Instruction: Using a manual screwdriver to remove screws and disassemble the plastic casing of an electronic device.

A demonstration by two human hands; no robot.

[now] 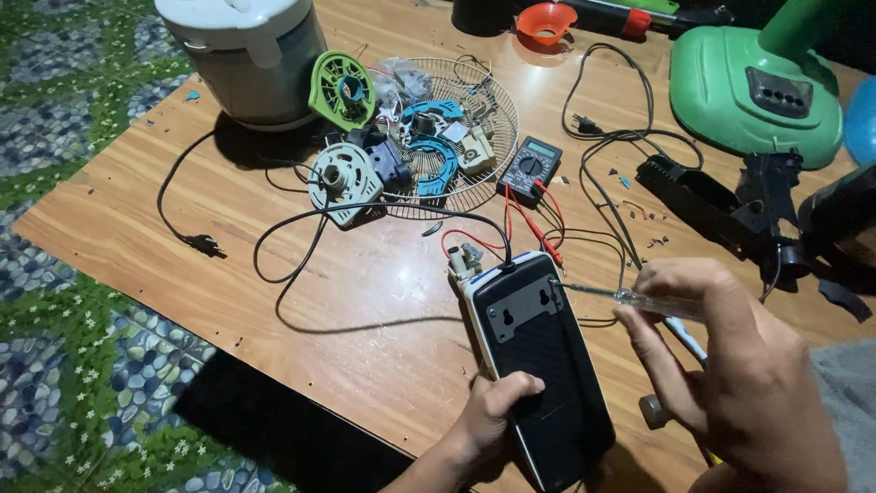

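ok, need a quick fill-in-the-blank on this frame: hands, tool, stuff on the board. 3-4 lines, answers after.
1. The right hand holds a ____ whose tip touches the black panel.
2. The left hand grips the panel's ____ edge, nearest the camera.
3. The multimeter lies beside the round wire ____ heaped with fan parts.
4. The fan base at the far right is coloured ____.

Missing words: screwdriver; near; grille; green

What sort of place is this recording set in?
Probably a home repair spot on the floor: a low wooden board holds a multimeter, a fan grille with dismantled parts, and a green fan base.
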